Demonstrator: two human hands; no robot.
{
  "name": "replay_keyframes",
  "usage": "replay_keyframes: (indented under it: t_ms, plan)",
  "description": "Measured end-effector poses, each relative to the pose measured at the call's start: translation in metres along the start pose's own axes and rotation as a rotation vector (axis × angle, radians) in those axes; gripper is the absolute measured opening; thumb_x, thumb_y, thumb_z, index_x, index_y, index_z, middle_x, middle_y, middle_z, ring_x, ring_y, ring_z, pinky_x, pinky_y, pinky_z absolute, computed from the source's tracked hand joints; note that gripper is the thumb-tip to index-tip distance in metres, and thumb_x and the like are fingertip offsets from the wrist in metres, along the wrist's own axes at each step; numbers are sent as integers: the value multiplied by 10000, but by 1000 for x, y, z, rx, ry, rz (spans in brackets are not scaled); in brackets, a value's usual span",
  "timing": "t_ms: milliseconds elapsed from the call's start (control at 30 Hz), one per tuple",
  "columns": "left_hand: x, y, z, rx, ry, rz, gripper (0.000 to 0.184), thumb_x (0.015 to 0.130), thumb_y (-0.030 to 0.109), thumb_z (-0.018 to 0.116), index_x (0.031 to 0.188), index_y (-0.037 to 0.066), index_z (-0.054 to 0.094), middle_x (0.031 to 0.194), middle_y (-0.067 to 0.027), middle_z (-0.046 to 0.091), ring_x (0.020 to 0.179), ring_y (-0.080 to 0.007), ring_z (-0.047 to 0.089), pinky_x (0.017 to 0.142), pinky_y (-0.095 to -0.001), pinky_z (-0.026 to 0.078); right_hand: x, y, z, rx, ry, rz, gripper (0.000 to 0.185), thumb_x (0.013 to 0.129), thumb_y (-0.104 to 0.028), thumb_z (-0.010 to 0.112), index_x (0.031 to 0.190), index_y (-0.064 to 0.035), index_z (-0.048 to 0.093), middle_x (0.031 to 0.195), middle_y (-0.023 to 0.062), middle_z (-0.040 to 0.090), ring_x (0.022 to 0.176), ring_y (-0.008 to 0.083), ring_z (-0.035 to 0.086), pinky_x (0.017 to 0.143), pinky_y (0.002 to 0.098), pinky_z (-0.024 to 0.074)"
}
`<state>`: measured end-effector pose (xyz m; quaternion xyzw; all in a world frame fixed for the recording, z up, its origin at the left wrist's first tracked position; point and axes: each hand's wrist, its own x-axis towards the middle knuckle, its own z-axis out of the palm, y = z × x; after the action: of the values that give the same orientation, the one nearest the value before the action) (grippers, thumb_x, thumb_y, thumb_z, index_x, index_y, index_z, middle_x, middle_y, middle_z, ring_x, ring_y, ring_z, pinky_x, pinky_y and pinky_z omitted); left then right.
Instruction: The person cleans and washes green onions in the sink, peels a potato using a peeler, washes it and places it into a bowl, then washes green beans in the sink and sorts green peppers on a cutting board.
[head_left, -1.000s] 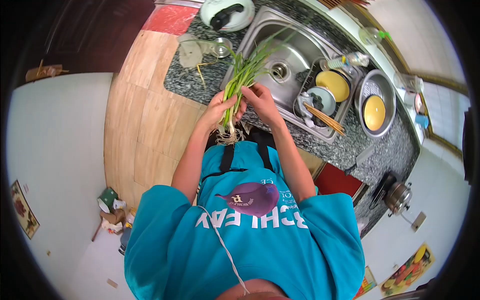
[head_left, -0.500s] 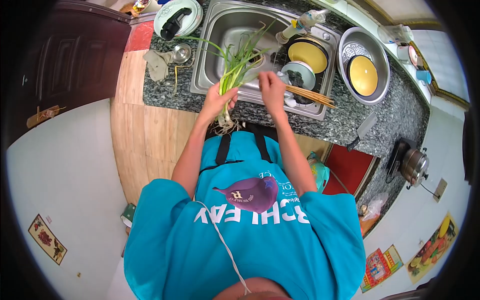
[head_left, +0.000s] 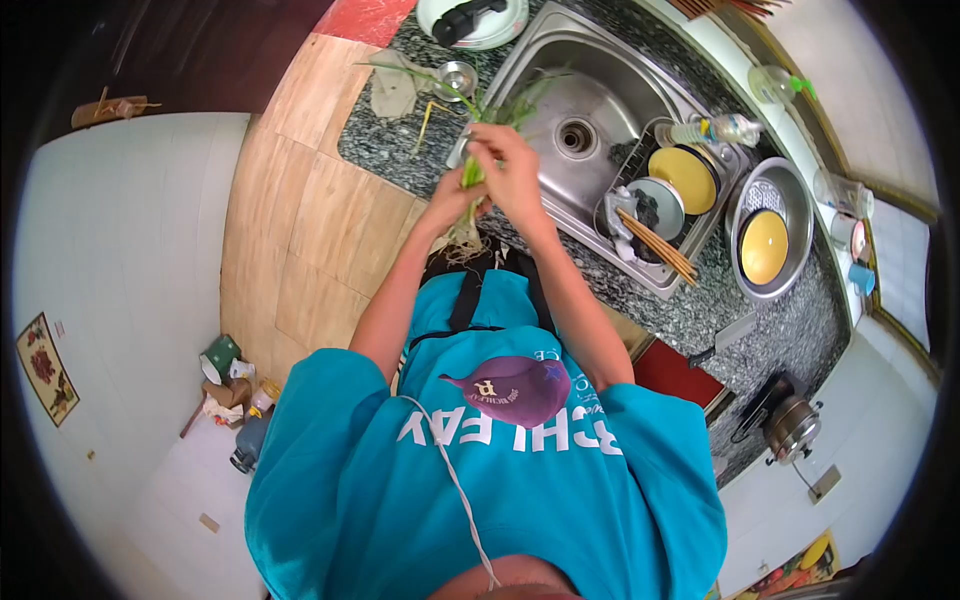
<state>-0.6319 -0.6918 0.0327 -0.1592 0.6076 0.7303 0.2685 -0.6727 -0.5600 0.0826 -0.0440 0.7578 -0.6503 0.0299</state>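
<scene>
A bunch of scallions (head_left: pixel 472 174) hangs in front of the sink's left edge, roots toward my body and green leaves pointing away. My left hand (head_left: pixel 452 205) is wrapped round the pale lower stalks, just above the tangled roots. Higher up, my right hand (head_left: pixel 512 172) is closed on the green stalks, fingers bent over them. It hides part of the bunch, and the leaf tips beyond it are blurred. Behind the leaves is the metal sink (head_left: pixel 560 82), its drain visible.
Yellow bowls (head_left: pixel 683 180), a pale bowl and chopsticks (head_left: pixel 655 245) occupy the sink's right side. Farther right are a steel basin (head_left: pixel 803 190), a knife (head_left: pixel 735 330) and a pot (head_left: pixel 792 430). Plates (head_left: pixel 510 28), a cloth (head_left: pixel 393 95) and a metal ladle (head_left: pixel 457 78) lie left.
My view has turned left, so the sink appears farther right. The scallions have moved from over the basin toward its left edge. My right hand has come across onto the stalks.
</scene>
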Motion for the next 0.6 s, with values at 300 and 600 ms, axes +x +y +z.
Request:
replay_keyframes:
  t_ms: [300, 600]
  plan:
    - [9, 18, 8, -163, -226, -12, 229, 975, 191, 583, 1122, 19, 546, 822, -54, 632, 621, -87, 581, 483, -225, 440, -37, 37, -41, -71, 149, 324, 241, 917, -167, 646, 1083, 8, 634, 1015, 121, 661, 901, 262, 646, 801, 364, 508]
    - [42, 37, 59, 506, -728, -271, 257, 891, 209, 691, 1026, 9, 604, 700, -50, 620, 567, -99, 578, 509, -254, 466, -47, 62, -91, 1081, 340, 589, 211, 935, -154, 648, 1048, 1, 560, 901, 87, 609, 820, 234, 640, 727, 380, 547]
